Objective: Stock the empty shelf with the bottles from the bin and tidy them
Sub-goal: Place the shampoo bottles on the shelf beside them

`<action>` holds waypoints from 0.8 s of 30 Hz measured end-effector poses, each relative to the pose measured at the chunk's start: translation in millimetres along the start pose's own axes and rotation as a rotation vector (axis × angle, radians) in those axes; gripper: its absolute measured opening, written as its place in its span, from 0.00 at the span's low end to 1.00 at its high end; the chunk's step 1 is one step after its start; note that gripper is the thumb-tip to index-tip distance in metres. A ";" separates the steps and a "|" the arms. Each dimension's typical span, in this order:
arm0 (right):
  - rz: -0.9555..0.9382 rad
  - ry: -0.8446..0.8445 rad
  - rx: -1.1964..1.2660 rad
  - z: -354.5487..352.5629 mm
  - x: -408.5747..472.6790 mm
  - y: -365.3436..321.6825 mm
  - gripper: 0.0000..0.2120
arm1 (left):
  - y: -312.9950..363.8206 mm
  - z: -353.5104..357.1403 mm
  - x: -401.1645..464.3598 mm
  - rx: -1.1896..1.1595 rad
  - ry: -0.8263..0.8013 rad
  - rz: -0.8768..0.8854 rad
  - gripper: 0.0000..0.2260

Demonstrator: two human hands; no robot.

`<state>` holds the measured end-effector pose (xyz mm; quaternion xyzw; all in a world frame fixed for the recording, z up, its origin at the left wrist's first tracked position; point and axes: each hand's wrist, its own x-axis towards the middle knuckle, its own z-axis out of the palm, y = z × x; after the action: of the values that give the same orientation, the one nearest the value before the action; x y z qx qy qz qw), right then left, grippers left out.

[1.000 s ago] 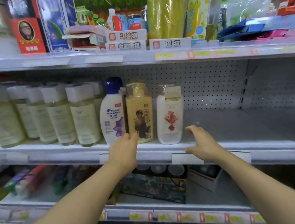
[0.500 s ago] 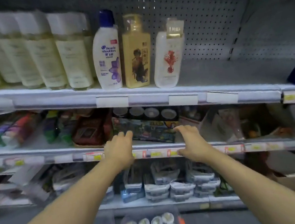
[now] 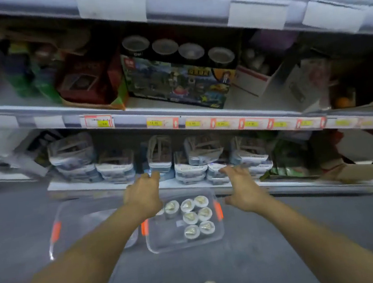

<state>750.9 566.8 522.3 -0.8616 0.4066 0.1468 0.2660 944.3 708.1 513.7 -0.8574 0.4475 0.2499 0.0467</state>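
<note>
Clear plastic bin (image 3: pixel 159 242) on floor | bottles (image 3: pixel 195 217) upright, white-capped | both hands' fingers loose, empty

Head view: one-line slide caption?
Both empty hands, left and right, reach toward the clear bin of bottles on the floor.

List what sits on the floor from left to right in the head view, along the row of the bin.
Clear lid with an orange latch → clear bin holding the white-capped bottles, with the left hand above its left rim and the right hand just past its right rim.
</note>
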 end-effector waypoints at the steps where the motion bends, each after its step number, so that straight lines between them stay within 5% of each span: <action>1: 0.003 -0.017 0.002 10.6 4.2 7.2 0.36 | 0.7 13.7 2.6 -0.022 -0.033 -0.014 0.28; 9: -0.029 -0.189 0.029 86.8 43.7 74.7 0.34 | 28.9 127.3 19.6 -0.112 -0.203 -0.128 0.31; 24: -0.019 -0.287 0.066 282.2 144.8 195.5 0.34 | 56.0 341.2 111.7 -0.245 -0.262 -0.200 0.31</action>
<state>679.0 536.6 158.0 -0.8264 0.3607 0.2525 0.3510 821.1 695.3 172.1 -0.8570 0.3164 0.4059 0.0247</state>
